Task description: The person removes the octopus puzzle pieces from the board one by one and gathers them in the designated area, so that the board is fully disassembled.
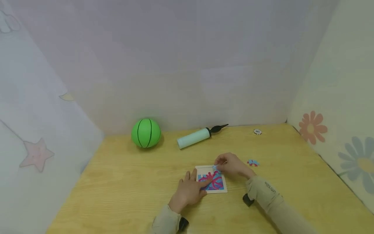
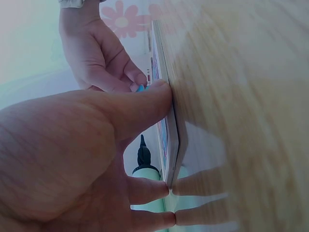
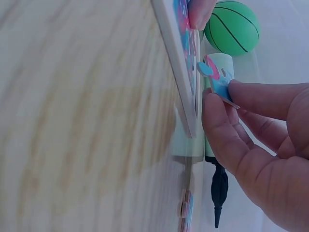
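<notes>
A square jigsaw puzzle board [image 1: 217,191] with a pale rim lies on the table, its lower part filled with a pink and blue picture. My left hand [image 1: 189,190] rests at its left side with fingers spread, the index finger reaching over the picture and the thumb [image 2: 157,99] on the near edge. Thumb and fingers of my right hand [image 1: 232,165] pinch a blue and pink puzzle piece [image 3: 221,88], tilted over the board's upper right corner. To the right of that hand, loose puzzle material [image 1: 253,162] in the same colours lies on the table.
Behind the board lies a pale green hand pump [image 1: 194,138] with a black nozzle. A green ball [image 1: 146,133] with black lines sits at the back left, and a round black-and-white chip [image 1: 257,131] at the back right. Walls bound the table's back and sides.
</notes>
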